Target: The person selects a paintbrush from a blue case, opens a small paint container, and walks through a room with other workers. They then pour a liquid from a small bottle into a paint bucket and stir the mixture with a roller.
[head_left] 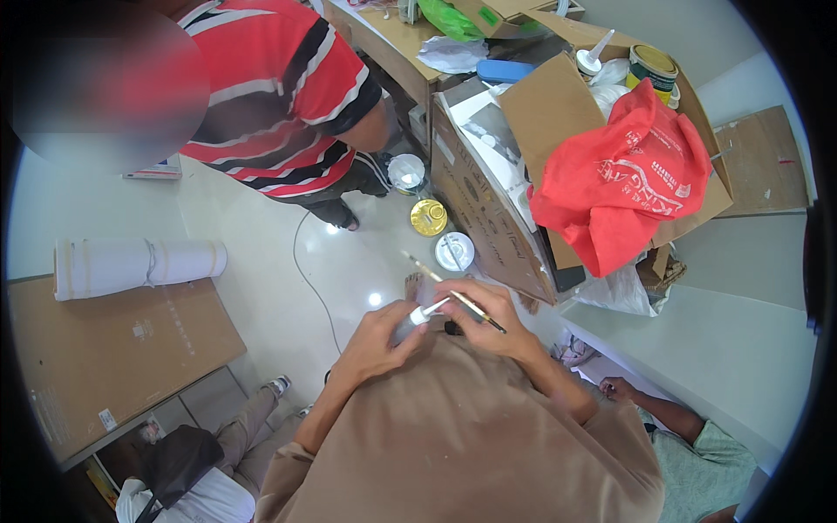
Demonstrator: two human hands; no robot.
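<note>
My left hand [370, 340] is closed around a small squeeze bottle [407, 329] with a white pointed nozzle [432, 309], which tilts up to the right. Between the fingers of my right hand [490, 315] lies a slim paintbrush [427, 271]. Its pale end points up and left, and its dark end sticks out at lower right. My right fingertips are close to the nozzle tip; whether they touch it I cannot tell. Beyond my hands, a white-topped can [454, 251] and a gold-lidded can [428, 218] stand on the floor.
A person in a red striped shirt [270, 96] stands at far left, near another can [406, 172]. Cardboard boxes with a red bag [632, 174] on top fill the right. A cable [302, 261] crosses the floor. A white roll [139, 268] lies left. Other people sit at both lower sides.
</note>
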